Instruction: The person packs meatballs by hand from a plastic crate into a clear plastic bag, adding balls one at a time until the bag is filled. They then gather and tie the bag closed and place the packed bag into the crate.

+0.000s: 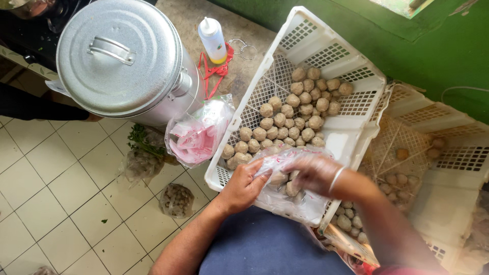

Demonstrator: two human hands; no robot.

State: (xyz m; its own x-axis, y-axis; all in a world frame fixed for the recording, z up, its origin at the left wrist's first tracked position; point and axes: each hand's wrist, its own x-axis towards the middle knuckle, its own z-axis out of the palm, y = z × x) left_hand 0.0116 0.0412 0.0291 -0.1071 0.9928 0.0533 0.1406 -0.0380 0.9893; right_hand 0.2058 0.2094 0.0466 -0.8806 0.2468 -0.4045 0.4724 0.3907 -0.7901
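Fig.: meatball bagging, seen from above the worker's lap. A white slatted crate (351, 133) is tilted toward the person, holding a heap of pale brown meatballs (298, 119) that run from the far corner down to the near rim.

L hand (243, 187), bare, fingers pressed together, pinches the edge of a clear plastic bag (285, 175) and holds its mouth open over the crate's near edge. R hand (317, 174) wears a thin clear glove and is partly inside the bag; fingers look curled, but whether they clasp a meatball can't be told through the film and motion blur. A few balls already show inside the bag, low down, betw. the two hands.

Step in hand, as I judge it: filling — balls go from crate into bag, w/ the count only begun. Next move would call for the L pinch to keep the mouth wide and steady while the R hand scoops from the near rows; the film is flimsy, so a slack grip could let the mouth fold shut or the load sag off the rim.

Surroundings: large lidded aluminium pot (119, 58) far left; squeeze bottle (213, 39) w/ red string beside it on the counter; stack of pink-printed bags (196, 135) just beside the crate; second crate (433, 168) to the right w/ a few balls; a filled bag (175, 199) and greens (138, 140) on the tiled floor (51, 193).
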